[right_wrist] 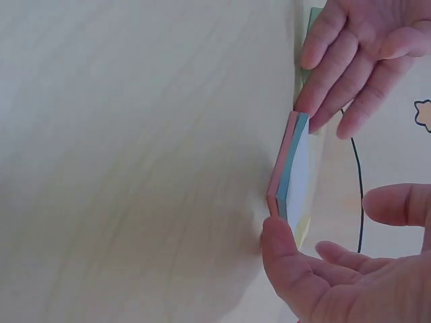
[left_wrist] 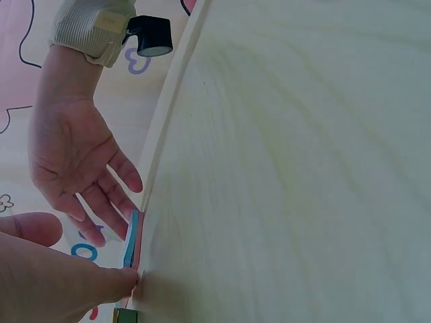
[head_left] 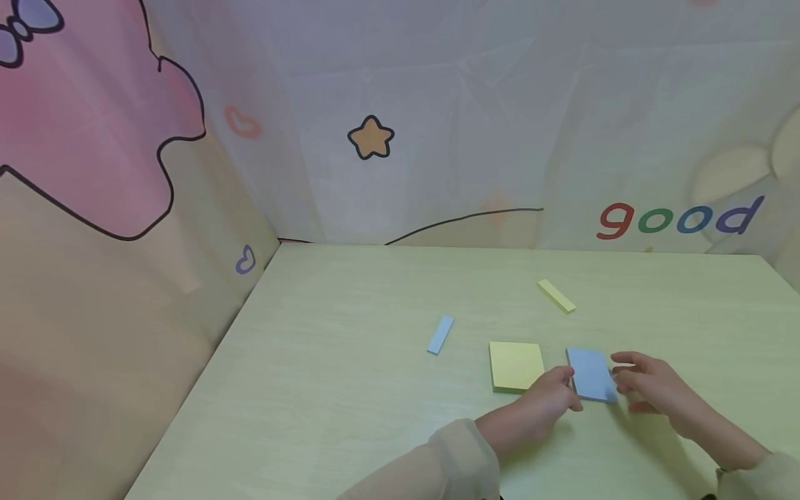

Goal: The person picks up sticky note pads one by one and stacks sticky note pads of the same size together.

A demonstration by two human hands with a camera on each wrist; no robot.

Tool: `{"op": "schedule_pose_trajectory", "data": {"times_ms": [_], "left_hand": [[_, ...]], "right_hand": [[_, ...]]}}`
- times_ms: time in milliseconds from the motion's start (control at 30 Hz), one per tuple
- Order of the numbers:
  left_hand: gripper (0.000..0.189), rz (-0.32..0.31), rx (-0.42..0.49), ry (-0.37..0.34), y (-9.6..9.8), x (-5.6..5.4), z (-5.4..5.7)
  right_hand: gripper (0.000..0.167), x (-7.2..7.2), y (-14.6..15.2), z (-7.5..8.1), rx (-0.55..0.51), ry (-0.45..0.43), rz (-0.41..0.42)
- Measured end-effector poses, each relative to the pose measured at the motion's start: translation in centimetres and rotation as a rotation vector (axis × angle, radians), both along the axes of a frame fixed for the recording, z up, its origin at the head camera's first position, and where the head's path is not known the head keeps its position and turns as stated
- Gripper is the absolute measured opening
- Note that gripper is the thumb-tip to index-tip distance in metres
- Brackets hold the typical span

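A blue pad of sticky notes [head_left: 590,375] lies flat on the table, between the two hands. In the right wrist view a pink layer [right_wrist: 281,161] shows beneath its blue one. My left hand [head_left: 545,397] is at the pad's left edge, its fingers fairly straight and the tips right at the side. At the right edge is my right hand [head_left: 657,387], fingers loosely bent, with one fingertip [right_wrist: 278,235] at the pad's corner. Just left of the blue pad sits a square yellow pad [head_left: 515,364] with a green lower edge, partly covered by my left hand.
A narrow blue strip pad [head_left: 440,335] lies left of the yellow pad. Farther back is a narrow yellow strip pad [head_left: 556,296]. The pale wooden table [head_left: 281,389] ends at a printed cloth backdrop [head_left: 437,139] behind and on the left.
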State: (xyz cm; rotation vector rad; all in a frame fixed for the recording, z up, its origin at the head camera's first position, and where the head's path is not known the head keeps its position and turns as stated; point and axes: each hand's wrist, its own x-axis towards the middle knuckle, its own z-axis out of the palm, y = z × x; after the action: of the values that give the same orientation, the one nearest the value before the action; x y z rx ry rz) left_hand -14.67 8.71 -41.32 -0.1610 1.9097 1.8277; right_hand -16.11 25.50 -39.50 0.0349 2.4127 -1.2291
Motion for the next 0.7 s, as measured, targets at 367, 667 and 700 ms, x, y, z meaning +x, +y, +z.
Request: {"op": "schedule_pose_trajectory", "data": {"times_ms": [367, 667, 700], "left_hand": [[0.054, -0.081, 0.067, -0.016, -0.91, 0.43, -0.08], [0.056, -0.086, 0.12, -0.028, -0.73, 0.39, -0.14], [0.056, -0.086, 0.12, -0.028, -0.74, 0.37, -0.15]], "right_hand": [[0.054, 0.91, 0.31, 0.03, -0.069, -0.075, -0.013], [0.057, 1.06, 0.36, -0.14, -0.083, -0.083, -0.015], [0.057, 1.07, 0.37, -0.14, -0.085, -0.082, -0.014]]}}
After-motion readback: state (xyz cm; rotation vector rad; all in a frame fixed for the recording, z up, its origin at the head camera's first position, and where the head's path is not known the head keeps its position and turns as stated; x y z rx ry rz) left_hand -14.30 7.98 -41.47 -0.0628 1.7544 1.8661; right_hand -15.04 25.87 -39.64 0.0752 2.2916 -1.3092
